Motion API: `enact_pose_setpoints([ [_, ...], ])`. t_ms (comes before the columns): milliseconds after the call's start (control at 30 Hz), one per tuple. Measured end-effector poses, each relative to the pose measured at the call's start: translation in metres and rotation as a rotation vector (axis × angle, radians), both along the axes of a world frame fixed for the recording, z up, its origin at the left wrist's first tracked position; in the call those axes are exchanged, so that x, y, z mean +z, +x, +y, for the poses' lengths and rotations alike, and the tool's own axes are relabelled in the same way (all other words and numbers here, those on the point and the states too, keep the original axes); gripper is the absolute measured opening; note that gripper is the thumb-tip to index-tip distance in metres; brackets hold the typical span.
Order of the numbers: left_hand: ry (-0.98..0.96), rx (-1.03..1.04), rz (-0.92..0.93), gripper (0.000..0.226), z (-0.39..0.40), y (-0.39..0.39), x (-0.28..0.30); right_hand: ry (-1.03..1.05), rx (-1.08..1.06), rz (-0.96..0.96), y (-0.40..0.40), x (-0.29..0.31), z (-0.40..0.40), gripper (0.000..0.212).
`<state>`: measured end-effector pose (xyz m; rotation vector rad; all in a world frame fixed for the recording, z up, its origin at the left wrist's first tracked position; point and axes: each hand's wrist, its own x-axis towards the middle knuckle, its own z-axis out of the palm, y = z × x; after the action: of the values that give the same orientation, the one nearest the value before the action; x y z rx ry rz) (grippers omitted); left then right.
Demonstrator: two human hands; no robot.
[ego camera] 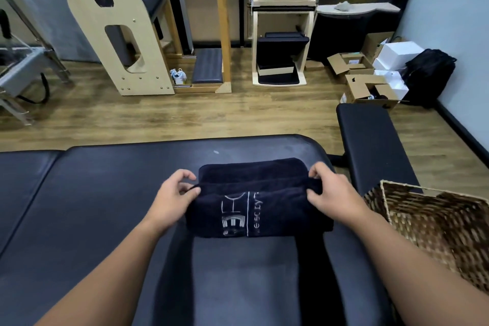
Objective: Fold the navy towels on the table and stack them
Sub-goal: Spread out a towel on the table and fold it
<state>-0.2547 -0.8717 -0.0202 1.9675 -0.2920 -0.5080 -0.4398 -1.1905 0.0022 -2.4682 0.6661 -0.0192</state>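
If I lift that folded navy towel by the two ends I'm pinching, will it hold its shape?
Probably not. The navy towel is soft terry, so its middle would likely sag between left hand and right hand. Its loose layers may slip open. It should grip easily, not slide.

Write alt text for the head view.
Both hands, left hand and right hand, pinch the ends of a folded navy towel on a black padded table. A wicker basket stands at the right.
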Motion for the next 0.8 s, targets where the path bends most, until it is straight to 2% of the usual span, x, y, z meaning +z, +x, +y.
enact_pose_setpoints([
  [67,-0.004,-0.062,-0.025,0.024,-0.007,0.006,-0.002,-0.003,-0.043,-0.045,0.020,-0.007,-0.010,0.022],
  [133,0.091,-0.195,0.029,0.046,-0.008,0.010,-0.003,0.024,-0.093,-0.073,0.033,-0.015,-0.018,0.020],
  [167,0.159,-0.229,0.035,0.050,-0.010,0.015,-0.006,0.032,-0.104,-0.076,0.041,-0.020,-0.022,0.020],
  [233,0.232,-0.161,-0.025,0.042,-0.017,0.030,-0.014,0.030,-0.111,-0.077,0.053,-0.032,-0.029,0.021],
  [300,0.211,0.014,-0.085,0.034,-0.035,0.047,-0.020,0.040,-0.161,-0.104,0.068,-0.039,-0.034,0.019],
  [400,0.324,0.137,-0.361,0.039,-0.069,0.052,-0.028,0.013,-0.226,-0.121,0.094,-0.054,-0.049,0.016],
  [467,0.480,0.006,-0.734,0.034,-0.085,0.035,-0.036,-0.042,-0.203,-0.066,0.110,-0.068,-0.054,0.018],
  [500,0.573,-0.118,-0.845,0.039,-0.090,0.021,-0.042,-0.086,-0.172,-0.024,0.117,-0.075,-0.057,0.019],
  [567,0.764,-0.316,-0.777,0.062,-0.091,0.002,-0.055,-0.276,-0.092,0.087,0.128,-0.085,-0.058,0.018],
  [600,0.832,-0.343,-0.684,0.071,-0.090,-0.002,-0.060,-0.414,-0.056,0.130,0.132,-0.086,-0.057,0.018],
  [667,0.886,-0.379,-0.545,0.079,-0.087,-0.003,-0.068,-0.595,-0.038,0.097,0.134,-0.079,-0.044,0.014],
  [733,0.889,-0.391,-0.513,0.081,-0.090,0.001,-0.066,-0.664,0.023,0.004,0.131,-0.067,-0.020,0.014],
  [800,0.915,-0.424,-0.486,0.081,-0.093,0.005,-0.063,-0.594,0.087,0.083,0.120,-0.058,0.012,0.038],
])
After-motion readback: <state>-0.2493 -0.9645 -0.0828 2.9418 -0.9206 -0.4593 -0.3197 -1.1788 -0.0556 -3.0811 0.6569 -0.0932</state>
